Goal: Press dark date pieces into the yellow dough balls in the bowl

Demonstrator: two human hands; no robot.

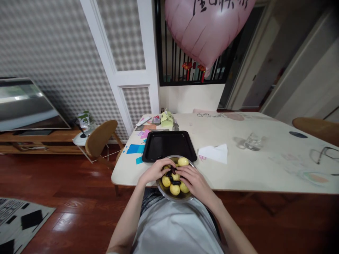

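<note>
A round metal bowl (162, 190) sits at the table's near edge, against my body. Inside it lie several pale yellow, round, lemon-like fruits (174, 189) and a few dark, long, grape-like fruits (176, 182). My left hand (158, 170) reaches over the bowl's left rim, its fingers bent around a dark purple long fruit (173, 169). From the right, my right hand (192, 178) comes over the rim with its fingertips on that same dark fruit. Just beyond the bowl is a black rectangular tray (169, 143).
A white paper (215, 153) and a clear glass (253, 142) are right of the tray. A green tissue pack (166, 119) and a white remote (143, 121) lie at the far left. Eyeglasses (327, 153) rest far right. A wooden chair (102, 139) stands left; a pink balloon (208, 31) hangs ahead.
</note>
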